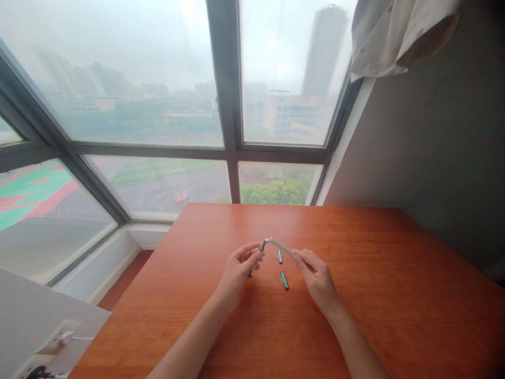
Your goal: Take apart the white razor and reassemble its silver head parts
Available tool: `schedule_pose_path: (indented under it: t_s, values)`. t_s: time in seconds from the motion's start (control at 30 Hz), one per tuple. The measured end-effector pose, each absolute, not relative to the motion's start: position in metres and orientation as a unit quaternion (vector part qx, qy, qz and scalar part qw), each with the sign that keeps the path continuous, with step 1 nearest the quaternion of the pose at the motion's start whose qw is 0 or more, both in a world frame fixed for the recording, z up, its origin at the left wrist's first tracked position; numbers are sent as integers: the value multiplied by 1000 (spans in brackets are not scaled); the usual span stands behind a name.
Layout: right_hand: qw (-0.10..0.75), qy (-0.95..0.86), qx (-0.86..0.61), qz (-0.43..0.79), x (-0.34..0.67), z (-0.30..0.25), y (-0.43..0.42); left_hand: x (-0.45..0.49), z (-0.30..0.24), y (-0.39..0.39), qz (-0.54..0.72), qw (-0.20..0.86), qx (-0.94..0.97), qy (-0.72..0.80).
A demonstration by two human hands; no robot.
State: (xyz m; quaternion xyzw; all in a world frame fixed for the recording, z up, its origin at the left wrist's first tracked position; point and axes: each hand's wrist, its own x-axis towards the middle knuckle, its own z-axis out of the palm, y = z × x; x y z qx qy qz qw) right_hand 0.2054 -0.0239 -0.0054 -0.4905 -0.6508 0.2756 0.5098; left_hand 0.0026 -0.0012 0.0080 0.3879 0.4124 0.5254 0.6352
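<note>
Currently both hands are occupied, working over the near half of the desk [366, 295]. Left hand [236, 271]: fingers pinched closely about a grey metal neck [262, 245], with a pale, dark-ended piece [252, 271] showing below them. Right hand [317, 279]: thumb and fingers closed on the near end of a pale handle [283, 247], which runs off toward 10 o'clock and meets the neck. Whether neck and handle are one part or two cannot be told; the left fingers also hide how the dark-ended piece joins.

Positions, taken from the near strip [284, 280]: far strip [280, 257] just short of 12 o'clock; left hand at 9; right hand at 3; handle raised above the desk, toward 11.

Progress (judgement): partway. Handle is up and gripped at both ends; both green strips lie loose on the desk, apart from each other, neither in a hand. What is left at the neck is unclear, the join being too small to read.

Count: hands, two; handle, one; neck, one; dark-ended piece, one; green strips, two.
</note>
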Motion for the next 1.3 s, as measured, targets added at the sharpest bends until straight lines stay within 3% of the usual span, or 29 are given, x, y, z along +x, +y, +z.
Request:
schedule_pose_path:
  t_s: [1.3]
  values:
    - [518,-643,-500,260,206,-8,-23,3,11,-3,521,648,371,415]
